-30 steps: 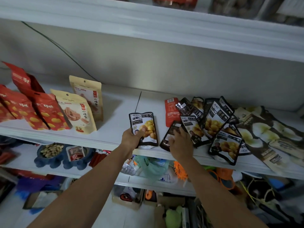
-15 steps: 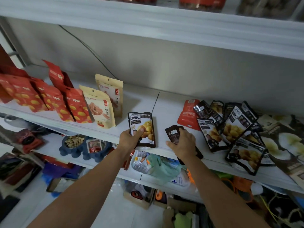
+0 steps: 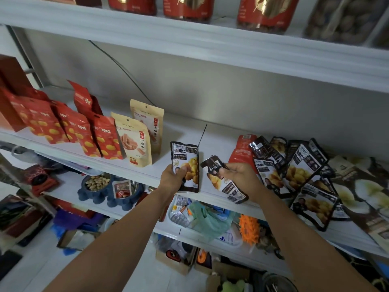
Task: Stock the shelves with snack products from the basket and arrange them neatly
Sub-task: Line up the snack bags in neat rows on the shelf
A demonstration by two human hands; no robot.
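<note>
"What is the left hand (image 3: 171,179) doing?"

"It is gripping a black snack pouch (image 3: 187,159) low down. The pouch is standing up above the hand, at the front edge of the white shelf (image 3: 185,131)."

"And the right hand (image 3: 242,175)?"

"It is pinching a second black pouch (image 3: 229,186) by its upper end. That one is tilting just beside the first. A pile of black pouches (image 3: 303,169) is lying further right."

White shelving (image 3: 185,131) against a grey wall (image 3: 252,98), a black cable (image 3: 130,76) down it, pale floor (image 3: 35,262) below.
</note>
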